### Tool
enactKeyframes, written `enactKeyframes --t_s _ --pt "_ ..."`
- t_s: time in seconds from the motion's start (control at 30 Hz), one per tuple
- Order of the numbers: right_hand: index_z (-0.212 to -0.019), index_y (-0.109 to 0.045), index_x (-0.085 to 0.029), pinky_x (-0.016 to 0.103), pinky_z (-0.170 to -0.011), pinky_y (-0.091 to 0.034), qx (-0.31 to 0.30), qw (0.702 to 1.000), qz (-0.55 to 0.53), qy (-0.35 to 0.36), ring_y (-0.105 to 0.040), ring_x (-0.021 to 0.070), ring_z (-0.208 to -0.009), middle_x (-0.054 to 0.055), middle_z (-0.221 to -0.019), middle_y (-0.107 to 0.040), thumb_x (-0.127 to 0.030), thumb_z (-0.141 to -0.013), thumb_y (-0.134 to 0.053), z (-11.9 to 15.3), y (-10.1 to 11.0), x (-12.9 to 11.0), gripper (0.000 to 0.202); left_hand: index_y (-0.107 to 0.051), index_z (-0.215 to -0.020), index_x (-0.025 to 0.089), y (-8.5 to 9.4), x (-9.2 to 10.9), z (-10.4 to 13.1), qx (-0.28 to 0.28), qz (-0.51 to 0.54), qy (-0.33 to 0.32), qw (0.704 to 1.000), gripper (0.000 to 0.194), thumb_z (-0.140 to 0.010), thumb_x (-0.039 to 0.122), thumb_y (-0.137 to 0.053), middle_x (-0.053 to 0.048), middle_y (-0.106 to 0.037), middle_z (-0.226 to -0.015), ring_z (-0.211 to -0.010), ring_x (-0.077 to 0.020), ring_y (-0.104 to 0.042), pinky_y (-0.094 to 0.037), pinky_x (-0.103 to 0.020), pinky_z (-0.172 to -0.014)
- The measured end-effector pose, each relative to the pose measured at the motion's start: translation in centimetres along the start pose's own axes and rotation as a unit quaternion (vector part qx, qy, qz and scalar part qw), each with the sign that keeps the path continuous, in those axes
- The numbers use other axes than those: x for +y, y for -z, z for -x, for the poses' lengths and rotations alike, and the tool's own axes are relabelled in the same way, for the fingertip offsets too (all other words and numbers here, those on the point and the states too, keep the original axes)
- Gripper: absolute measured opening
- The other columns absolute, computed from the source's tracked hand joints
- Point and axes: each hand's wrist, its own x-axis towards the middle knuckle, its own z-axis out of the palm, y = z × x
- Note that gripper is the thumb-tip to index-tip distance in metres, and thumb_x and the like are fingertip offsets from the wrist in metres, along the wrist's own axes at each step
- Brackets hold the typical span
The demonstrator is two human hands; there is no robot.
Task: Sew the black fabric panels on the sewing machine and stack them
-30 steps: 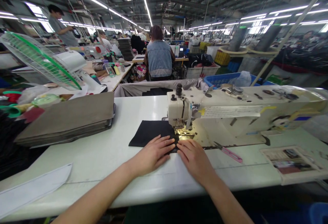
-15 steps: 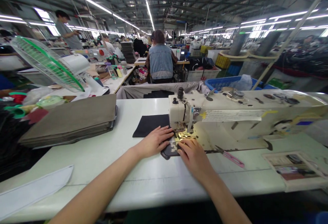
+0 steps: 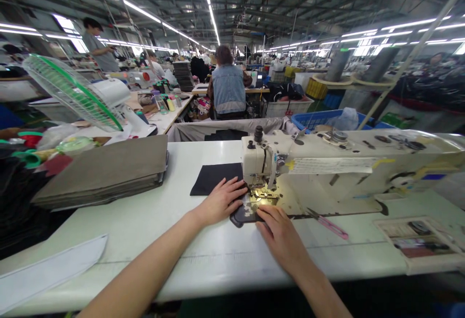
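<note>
Black fabric lies flat on the white table, its right end at the head of the sewing machine. My left hand rests palm down on the fabric's lower right part, fingers spread and pointing to the needle area. On the front of the machine's bed plate, just below the lit brass plate, the fingertips of my right hand touch down. Its fingers lie near one another, and nothing shows in them. Pink-handled snips lie right of my right hand.
A stack of grey-brown panels stands at the left, with a fan behind it. A white strip lies front left. A small parts tray is at the right, a blue basket behind the machine. A person sits ahead.
My right hand has drawn back slightly toward the front right, away from the brass plate. My left hand stays on the black fabric. The whole view has shifted slightly.
</note>
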Motion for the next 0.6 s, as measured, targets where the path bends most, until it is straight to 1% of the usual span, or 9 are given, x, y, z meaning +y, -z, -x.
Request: enactKeyframes --t_s 0.1,0.17,0.23,0.3,0.37,0.43,0.5,0.53,0.6 --pt "-0.116 -0.067 -0.017 0.047 -0.099 -0.054 0.024 1.0 0.002 -0.006 -0.063 0.027 -0.113 0.012 -0.119 -0.069 -0.023 -0.098 -0.053 0.6 0.0 0.1 0.023 -0.04 -0.152 0.014 -0.5 0.1 0.2 0.024 -0.034 0.079 0.996 0.061 -0.099 0.045 -0.05 -0.017 -0.034 -0.16 -0.15 -0.0312 -0.027 -0.025 -0.056 -0.12" --pt "-0.115 -0.067 -0.018 0.046 -0.098 -0.055 0.043 0.999 0.004 -0.014 -0.064 0.0267 -0.112 0.012 -0.118 -0.069 -0.025 -0.099 -0.052 1.1 0.0 0.2 0.024 -0.041 -0.151 0.012 -0.3 0.1 0.6 0.013 -0.045 0.101 0.994 0.061 -0.099 0.043 -0.05 -0.019 -0.035 -0.159 -0.149 -0.0317 -0.029 -0.027 -0.054 -0.119" --pt "-0.115 -0.067 -0.018 0.045 -0.098 -0.055 0.053 0.998 0.001 -0.022 -0.064 0.0261 -0.111 0.012 -0.117 -0.07 -0.027 -0.1 -0.051 1.6 0.1 0.4 0.024 -0.046 -0.148 0.013 0.2 0.2 1.4 -0.014 -0.055 0.099 0.993 0.053 -0.099 0.035 -0.049 -0.018 -0.039 -0.157 -0.147 -0.0315 -0.035 -0.032 -0.051 -0.118" --pt "-0.115 -0.068 -0.018 0.045 -0.098 -0.055 0.053 0.998 -0.003 -0.025 -0.064 0.0256 -0.11 0.012 -0.116 -0.07 -0.029 -0.101 -0.05 1.8 0.1 0.5 0.025 -0.052 -0.144 0.014 1.1 0.2 2.1 -0.032 -0.07 0.098 0.992 0.051 -0.093 0.02 -0.052 -0.016 -0.045 -0.154 -0.142 -0.0305 -0.044 -0.038 -0.048 -0.114" --pt "-0.115 -0.068 -0.018 0.046 -0.098 -0.054 0.046 0.999 -0.007 -0.023 -0.064 0.0258 -0.11 0.011 -0.117 -0.07 -0.03 -0.101 -0.05 1.9 0.1 0.6 0.025 -0.059 -0.136 0.017 1.9 0.3 2.6 -0.027 -0.075 0.101 0.992 0.053 -0.084 0.01 -0.053 -0.014 -0.054 -0.147 -0.134 -0.0298 -0.052 -0.045 -0.046 -0.108" --pt "-0.115 -0.068 -0.018 0.046 -0.098 -0.054 0.043 0.999 -0.01 -0.021 -0.064 0.026 -0.11 0.011 -0.117 -0.07 -0.03 -0.101 -0.051 1.8 0.1 0.6 0.025 -0.067 -0.123 0.019 2.7 0.3 2.7 -0.006 -0.057 0.116 0.992 0.044 -0.083 0.009 -0.053 -0.013 -0.066 -0.131 -0.122 -0.0295 -0.06 -0.05 -0.044 -0.101" --pt "-0.115 -0.069 -0.019 0.047 -0.099 -0.054 0.046 0.999 -0.015 -0.022 -0.064 0.026 -0.11 0.011 -0.117 -0.07 -0.03 -0.101 -0.051 1.7 0.1 0.6 0.025 -0.069 -0.116 0.018 3.2 0.0 2.6 0.048 -0.02 0.158 0.986 0.033 -0.091 0.015 -0.048 -0.011 -0.071 -0.115 -0.11 -0.0278 -0.065 -0.053 -0.042 -0.096" --pt "-0.115 -0.069 -0.02 0.047 -0.099 -0.054 0.049 0.998 -0.017 -0.023 -0.064 0.026 -0.11 0.011 -0.117 -0.07 -0.029 -0.1 -0.052 1.7 0.0 0.6 0.024 -0.067 -0.117 0.018 3.4 -0.3 2.6 0.105 0.007 0.198 0.974 0.033 -0.095 0.019 -0.042 -0.011 -0.072 -0.111 -0.106 -0.027 -0.067 -0.054 -0.042 -0.095" --pt "-0.114 -0.069 -0.02 0.047 -0.098 -0.054 0.051 0.998 -0.017 -0.021 -0.064 0.0261 -0.109 0.011 -0.116 -0.07 -0.029 -0.1 -0.052 1.8 0.0 0.6 0.024 -0.058 -0.131 0.017 3.4 -0.9 2.8 0.257 0.055 0.285 0.922 0.039 -0.098 0.022 -0.036 -0.011 -0.07 -0.118 -0.11 -0.0273 -0.066 -0.054 -0.044 -0.098"
